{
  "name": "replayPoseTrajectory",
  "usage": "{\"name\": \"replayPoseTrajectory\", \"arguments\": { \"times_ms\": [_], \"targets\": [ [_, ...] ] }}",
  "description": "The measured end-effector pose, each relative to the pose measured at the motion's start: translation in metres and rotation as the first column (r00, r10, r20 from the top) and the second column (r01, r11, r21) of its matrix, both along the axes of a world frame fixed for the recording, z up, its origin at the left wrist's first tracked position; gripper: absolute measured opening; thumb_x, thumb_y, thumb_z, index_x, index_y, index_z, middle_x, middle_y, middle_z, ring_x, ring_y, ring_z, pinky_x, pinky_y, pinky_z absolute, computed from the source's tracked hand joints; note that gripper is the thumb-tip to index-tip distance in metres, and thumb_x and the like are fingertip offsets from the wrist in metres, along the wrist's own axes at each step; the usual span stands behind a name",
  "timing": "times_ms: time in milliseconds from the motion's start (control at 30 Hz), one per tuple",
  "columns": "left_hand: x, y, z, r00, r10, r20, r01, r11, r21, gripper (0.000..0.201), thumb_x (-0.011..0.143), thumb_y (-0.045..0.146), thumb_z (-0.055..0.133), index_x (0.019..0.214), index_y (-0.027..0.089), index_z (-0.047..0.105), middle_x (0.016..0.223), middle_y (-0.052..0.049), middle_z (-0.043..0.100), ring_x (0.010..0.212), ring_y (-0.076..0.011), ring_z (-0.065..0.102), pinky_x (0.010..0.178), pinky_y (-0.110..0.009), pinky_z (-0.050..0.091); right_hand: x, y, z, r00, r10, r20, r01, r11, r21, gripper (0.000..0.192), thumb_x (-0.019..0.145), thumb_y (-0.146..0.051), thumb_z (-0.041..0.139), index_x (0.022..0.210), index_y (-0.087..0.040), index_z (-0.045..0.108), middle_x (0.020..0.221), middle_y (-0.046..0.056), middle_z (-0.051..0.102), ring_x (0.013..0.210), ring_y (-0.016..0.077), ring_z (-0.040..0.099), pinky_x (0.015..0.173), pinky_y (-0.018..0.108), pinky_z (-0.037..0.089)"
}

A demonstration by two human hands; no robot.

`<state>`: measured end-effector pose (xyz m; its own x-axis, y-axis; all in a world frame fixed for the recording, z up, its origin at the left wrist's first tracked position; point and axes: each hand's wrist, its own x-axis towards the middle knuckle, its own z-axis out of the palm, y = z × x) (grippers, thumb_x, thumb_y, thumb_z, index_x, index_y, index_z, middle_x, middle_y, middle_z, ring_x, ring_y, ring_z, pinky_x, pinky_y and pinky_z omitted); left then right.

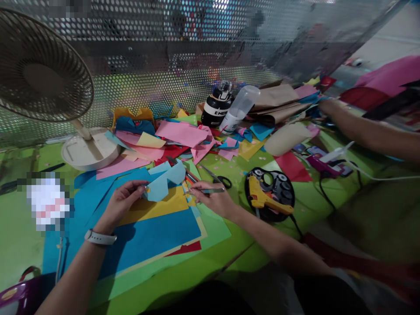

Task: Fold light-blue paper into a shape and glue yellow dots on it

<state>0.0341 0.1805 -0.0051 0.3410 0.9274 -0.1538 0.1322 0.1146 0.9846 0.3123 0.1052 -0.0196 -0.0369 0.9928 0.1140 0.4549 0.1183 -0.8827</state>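
Just left of the glue gun point(267, 197), the left hand point(120, 204) pinches a folded light-blue paper point(162, 183) raised off the coloured sheets point(154, 236), while the right hand point(215, 199) grips tweezers point(210, 190) pointed at its edge.

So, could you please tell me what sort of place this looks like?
Probably a shared paper-craft workbench: coloured paper sheets and scraps cover the green table, a yellow glue gun lies nearby, and scissors rest beside the hands.

left hand point(120, 202): fingers pinched, wrist raised | right hand point(215, 200): closed, forearm reaching in from lower right
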Motion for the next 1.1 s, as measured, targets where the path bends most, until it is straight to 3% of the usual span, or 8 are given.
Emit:
{"name": "replayPoseTrajectory", "arguments": {
  "times_ms": [167, 367, 633, 800, 1100],
  "targets": [
    [0.0, 0.0, -0.001, 1.0, 0.01, 0.004, -0.01, 1.0, -0.003, 0.043, 0.068, 0.05, 0.078, 0.097, 0.019, 0.072, 0.076, -0.003, 0.067, 0.066, -0.0147, 0.055, 0.057, -0.024, 0.042, 0.008, -0.004, 0.005, 1.0, -0.028, 0.012, 0.028, 0.999, 0.046, 0.027, 0.087, -0.044, 0.056, 0.093, -0.02, 0.066, 0.074, 0.004, 0.073, 0.056, 0.0169, 0.069, 0.052, 0.026, 0.054],
    [0.0, 0.001, -0.001, 1.0, 0.004, -0.027, -0.003, 1.0, 0.028, 0.044, 0.069, 0.052, 0.077, 0.098, 0.019, 0.072, 0.078, -0.004, 0.068, 0.068, -0.0161, 0.056, 0.057, -0.024, 0.043, 0.014, -0.006, 0.006, 0.998, -0.035, 0.053, 0.036, 0.999, -0.017, 0.028, 0.086, -0.045, 0.058, 0.095, -0.021, 0.068, 0.075, 0.004, 0.074, 0.057, 0.0178, 0.069, 0.054, 0.028, 0.055],
    [0.0, 0.0, 0.0, 1.0, 0.005, -0.025, -0.004, 1.0, 0.016, 0.042, 0.069, 0.051, 0.077, 0.097, 0.02, 0.072, 0.079, -0.004, 0.068, 0.068, -0.0161, 0.057, 0.057, -0.024, 0.042, 0.009, -0.009, -0.001, 0.988, -0.051, 0.142, 0.033, 0.991, 0.13, 0.025, 0.088, -0.043, 0.057, 0.092, -0.022, 0.071, 0.08, 0.004, 0.075, 0.055, 0.0167, 0.068, 0.057, 0.028, 0.055],
    [0.0, 0.001, 0.0, 1.0, -0.002, -0.023, 0.002, 1.0, 0.017, 0.042, 0.07, 0.05, 0.076, 0.099, 0.02, 0.072, 0.078, -0.004, 0.068, 0.067, -0.0161, 0.056, 0.056, -0.024, 0.041, 0.01, -0.007, 0.0, 0.998, -0.034, 0.054, 0.033, 0.999, 0.019, 0.027, 0.088, -0.044, 0.056, 0.095, -0.021, 0.068, 0.074, 0.003, 0.074, 0.056, 0.0183, 0.07, 0.052, 0.027, 0.055],
    [0.0, 0.001, 0.0, 1.0, -0.004, -0.019, 0.005, 1.0, 0.014, 0.04, 0.07, 0.05, 0.076, 0.098, 0.021, 0.073, 0.074, -0.002, 0.067, 0.063, -0.0143, 0.054, 0.054, -0.023, 0.039, 0.011, -0.006, -0.003, 0.995, -0.074, -0.07, 0.075, 0.997, 0.023, 0.032, 0.087, -0.05, 0.056, 0.094, -0.02, 0.065, 0.077, 0.005, 0.074, 0.057, 0.019, 0.071, 0.051, 0.029, 0.057]
  ]
}}
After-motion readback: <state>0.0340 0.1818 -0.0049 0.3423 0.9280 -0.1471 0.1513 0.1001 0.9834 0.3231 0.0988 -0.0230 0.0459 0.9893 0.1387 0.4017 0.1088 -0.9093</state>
